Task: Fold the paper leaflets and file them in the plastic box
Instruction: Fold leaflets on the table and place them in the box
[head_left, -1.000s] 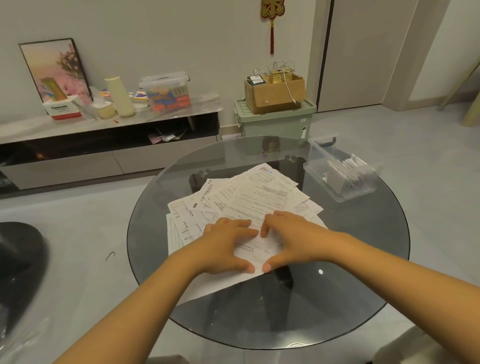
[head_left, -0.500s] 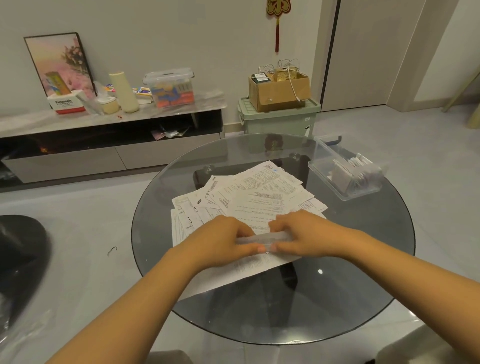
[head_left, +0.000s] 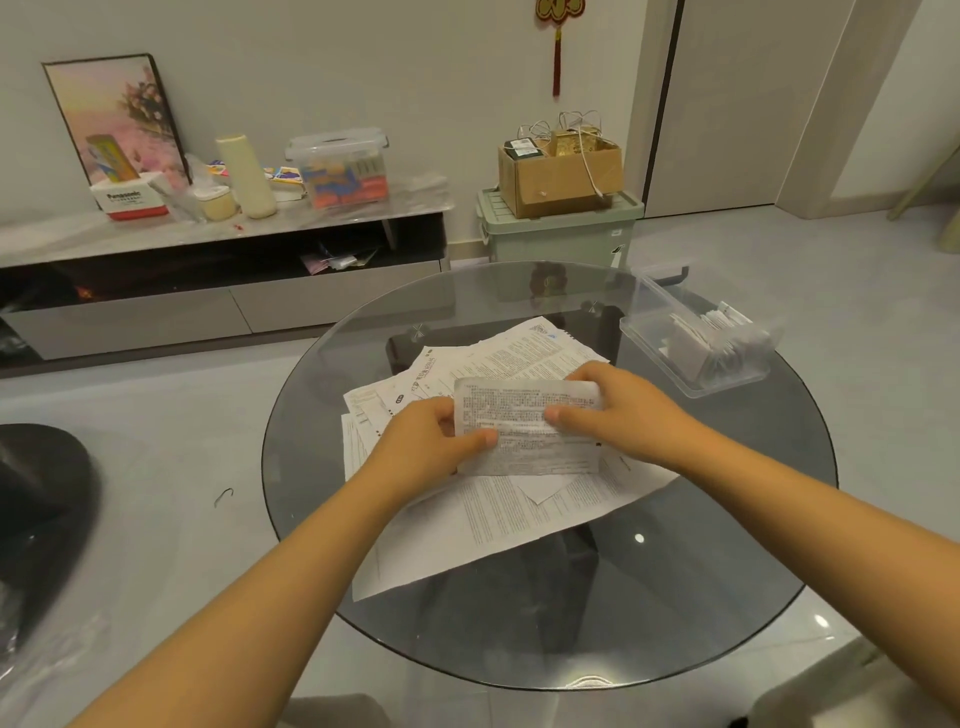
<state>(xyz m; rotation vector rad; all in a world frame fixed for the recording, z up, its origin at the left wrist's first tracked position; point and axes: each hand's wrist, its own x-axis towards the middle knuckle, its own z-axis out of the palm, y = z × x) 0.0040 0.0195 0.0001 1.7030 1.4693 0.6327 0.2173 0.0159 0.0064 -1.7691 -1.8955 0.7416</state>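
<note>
Lifted off the pile (head_left: 519, 519) since a second ago, no longer pressed flat; folded leaflet (head_left: 524, 426) now pinched by left hand (head_left: 431, 447) and right hand (head_left: 618, 410); probably ready for box (head_left: 696, 338), far right.

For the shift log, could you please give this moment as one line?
stage: folding | left hand: grips folded leaflet | right hand: grips same | loose leaflets: on glass table | plastic box: holds filed leaflets
</note>
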